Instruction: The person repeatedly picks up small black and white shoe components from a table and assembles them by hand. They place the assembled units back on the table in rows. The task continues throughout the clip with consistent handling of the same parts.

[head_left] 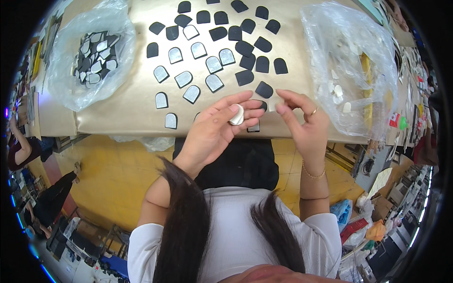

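Observation:
My left hand [210,127] is held palm up over the table's near edge, thumb pressing a small stack of white round-ended pieces [237,114] against the fingers. To its right, my right hand [304,115] has thumb and index finger close together around a thin pale piece [273,105], blurred and partly hidden. Just beyond the fingertips lies a black arch-shaped piece [264,89]. Several more black ones are scattered toward the far side. Left of them lie several arch-shaped pieces with silver-grey faces [214,83] and dark edges. Some pieces near my left hand are partly covered by it.
On the left, a see-through plastic bag [59,78] holds a heap of black and grey pieces. A second plastic bag [314,28] on the right contains white scraps. Brown paper [127,113] covers the table. A bottle with a green cap [402,123] stands at the right edge.

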Motion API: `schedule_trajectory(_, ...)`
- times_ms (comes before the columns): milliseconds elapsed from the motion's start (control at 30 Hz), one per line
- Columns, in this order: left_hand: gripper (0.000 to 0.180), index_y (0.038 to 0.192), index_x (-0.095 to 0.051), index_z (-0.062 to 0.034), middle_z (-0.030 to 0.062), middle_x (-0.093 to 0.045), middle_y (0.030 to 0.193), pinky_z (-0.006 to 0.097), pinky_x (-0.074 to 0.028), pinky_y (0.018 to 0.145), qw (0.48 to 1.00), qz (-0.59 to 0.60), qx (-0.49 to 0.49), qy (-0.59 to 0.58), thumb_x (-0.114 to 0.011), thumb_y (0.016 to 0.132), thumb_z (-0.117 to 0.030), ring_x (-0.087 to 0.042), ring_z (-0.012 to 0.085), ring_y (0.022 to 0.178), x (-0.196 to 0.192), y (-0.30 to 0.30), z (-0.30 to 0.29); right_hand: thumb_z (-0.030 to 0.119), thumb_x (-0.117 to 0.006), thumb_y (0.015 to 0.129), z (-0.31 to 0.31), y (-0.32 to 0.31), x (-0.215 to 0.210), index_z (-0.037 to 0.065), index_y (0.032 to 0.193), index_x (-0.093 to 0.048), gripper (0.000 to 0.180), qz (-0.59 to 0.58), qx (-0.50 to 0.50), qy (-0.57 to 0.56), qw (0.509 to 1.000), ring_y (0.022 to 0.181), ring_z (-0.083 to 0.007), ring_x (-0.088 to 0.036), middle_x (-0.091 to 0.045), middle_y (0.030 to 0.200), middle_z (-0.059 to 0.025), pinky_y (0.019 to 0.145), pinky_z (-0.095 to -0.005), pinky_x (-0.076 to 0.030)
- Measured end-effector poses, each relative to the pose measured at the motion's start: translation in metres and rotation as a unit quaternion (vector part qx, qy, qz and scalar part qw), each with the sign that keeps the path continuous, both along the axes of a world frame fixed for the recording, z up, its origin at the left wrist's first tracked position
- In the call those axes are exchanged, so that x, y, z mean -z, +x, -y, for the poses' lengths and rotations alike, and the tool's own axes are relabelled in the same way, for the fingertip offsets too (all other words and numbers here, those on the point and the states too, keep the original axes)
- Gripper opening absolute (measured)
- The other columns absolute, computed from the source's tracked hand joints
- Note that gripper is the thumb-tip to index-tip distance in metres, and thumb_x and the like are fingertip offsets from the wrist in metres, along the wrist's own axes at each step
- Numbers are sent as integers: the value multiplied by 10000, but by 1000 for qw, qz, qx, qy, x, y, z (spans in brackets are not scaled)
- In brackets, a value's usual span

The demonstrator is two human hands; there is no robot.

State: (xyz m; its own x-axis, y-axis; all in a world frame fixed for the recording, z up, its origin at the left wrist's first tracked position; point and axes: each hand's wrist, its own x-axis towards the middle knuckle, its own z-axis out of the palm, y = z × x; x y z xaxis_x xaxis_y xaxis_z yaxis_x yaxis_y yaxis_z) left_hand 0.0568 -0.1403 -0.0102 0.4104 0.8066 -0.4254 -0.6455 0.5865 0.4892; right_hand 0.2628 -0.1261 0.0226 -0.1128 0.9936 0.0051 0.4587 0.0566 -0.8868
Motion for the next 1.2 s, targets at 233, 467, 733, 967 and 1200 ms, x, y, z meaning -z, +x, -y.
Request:
schedule_trajectory(233, 357, 1358, -567, 32, 54, -623, 1011, 262, -468, 724, 996, -88, 10, 25, -524, 1050, -143, -556, 120, 802, 8, -4, 7, 91, -701, 966, -12, 11, 18, -35, 1022, -656, 145, -227, 65, -184, 954, 787, -130, -716, -739, 861, -86, 742, -247, -561)
schedule_trajectory(467, 383, 1375, -560, 13, 50, -609, 991, 265, -462, 737, 989, -130, 57, 42, -498, 1060, -196, -544, 117, 798, 1, 1, 3, 68, -686, 968, -4, 19, 15, -24, 1022, -669, 108, -270, 6, -168, 948, 795, -124, -696, -726, 902, -81, 739, -243, -553)
schedule_trajectory(733, 605, 1555, -242, 68, 347, -467, 1446, 431, -461, 1105, 999, 50, -5, 5, -397, 994, -98, -549, 377, 1307, -3, -2, -4, 74, -752, 898, -13, 103, -26, 40, 1118, -731, 223, 376, 266, 215, 861, 939, -171, -664, -689, 1045, -85, 816, -307, -534)
schedule_trajectory(967, 754, 1625, -70, -64, 330, -412, 1508, 453, -438, 1131, 999, 3, -2, 48, -480, 996, 2, -509, 355, 1365, -7, 7, 4, 74, -807, 777, 5, 16, -2, 99, 1173, -750, 401, 127, -59, 119, 983, 957, -224, -604, -627, 1254, -81, 875, -348, -504)
schedule_trajectory(1200, 698, 1624, -193, -126, 187, -538, 1454, 268, -522, 936, 990, -54, -27, 125, -548, 1028, -55, -624, 145, 1138, -5, 7, 16, -16, -814, 718, 1, -18, 3, 66, 989, -752, 290, 13, -97, 164, 982, 866, -236, -599, -667, 1066, -59, 706, -345, -516)
